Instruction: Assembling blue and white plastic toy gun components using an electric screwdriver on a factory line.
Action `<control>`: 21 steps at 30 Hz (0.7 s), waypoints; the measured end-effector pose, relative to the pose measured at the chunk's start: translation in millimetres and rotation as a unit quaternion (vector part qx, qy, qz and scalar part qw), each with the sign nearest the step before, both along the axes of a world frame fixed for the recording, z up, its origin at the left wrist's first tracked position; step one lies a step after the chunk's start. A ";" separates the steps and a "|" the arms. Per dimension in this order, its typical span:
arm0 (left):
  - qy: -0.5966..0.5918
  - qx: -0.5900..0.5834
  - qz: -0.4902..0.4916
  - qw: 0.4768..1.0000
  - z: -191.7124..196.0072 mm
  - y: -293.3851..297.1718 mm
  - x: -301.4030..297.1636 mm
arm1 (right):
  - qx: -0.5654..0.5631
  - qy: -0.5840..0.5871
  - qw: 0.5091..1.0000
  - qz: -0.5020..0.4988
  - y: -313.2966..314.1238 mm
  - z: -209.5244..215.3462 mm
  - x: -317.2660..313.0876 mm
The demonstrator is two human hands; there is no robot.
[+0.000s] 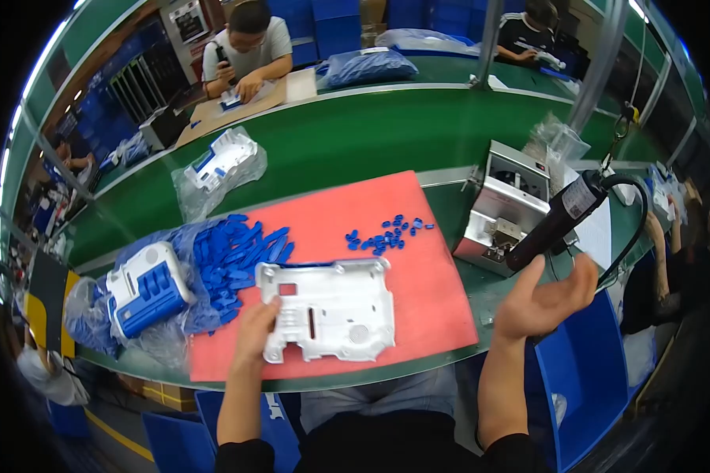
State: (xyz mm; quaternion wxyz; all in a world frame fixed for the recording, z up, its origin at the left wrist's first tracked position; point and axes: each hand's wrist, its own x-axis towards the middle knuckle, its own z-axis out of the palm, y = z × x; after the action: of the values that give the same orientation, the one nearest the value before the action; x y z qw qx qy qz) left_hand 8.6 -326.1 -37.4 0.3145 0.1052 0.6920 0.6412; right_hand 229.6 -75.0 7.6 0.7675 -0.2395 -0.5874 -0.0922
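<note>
My left hand (258,327) grips the left edge of a white plastic housing shell (335,307), its hollow side up, above the pink mat (438,307). My right hand (544,299) is raised off the bench to the right, palm turned up and fingers apart, with nothing seen in it. Just above it a black electric screwdriver (556,221) hangs tilted, its tip down toward the left. The thumb comes close to that tip; whether they touch I cannot tell. Small blue plastic parts (386,236) lie scattered on the mat behind the shell.
A silver screw feeder (505,205) stands left of the screwdriver. Long blue strips (241,252) spill from a plastic bag beside a blue-and-white housing (147,289). Another bagged housing (222,162) sits on the green conveyor (331,122). Blue bins (580,370) stand below; people work across the line.
</note>
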 end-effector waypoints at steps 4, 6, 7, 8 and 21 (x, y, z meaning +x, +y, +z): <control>0.039 -0.038 -0.024 0.998 -22.2 -31.0 2.6 | 0.002 -0.308 0.873 0.377 -26.0 -3.5 -64.4; 0.212 -0.138 -0.032 0.967 -4.6 -31.8 12.7 | -0.231 -0.366 0.817 0.381 -11.1 -27.2 -89.2; 0.209 -0.132 -0.032 0.968 0.2 -33.3 19.4 | -0.229 -0.372 0.817 0.376 -4.6 -32.4 -89.1; 0.323 -0.114 0.021 0.939 -0.5 -41.5 27.8 | -0.281 -0.445 0.758 0.386 3.2 -36.6 -89.1; 0.547 -0.055 -0.081 0.832 -35.3 -61.3 59.1 | -0.263 -0.638 0.653 0.311 5.2 -63.5 -113.2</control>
State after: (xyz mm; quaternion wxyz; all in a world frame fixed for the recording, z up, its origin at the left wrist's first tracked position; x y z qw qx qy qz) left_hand 67.7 -387.4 -72.7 -0.0588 0.4768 0.7742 0.4121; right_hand 116.4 -69.8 -55.9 0.0924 -0.1166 -0.9723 0.1803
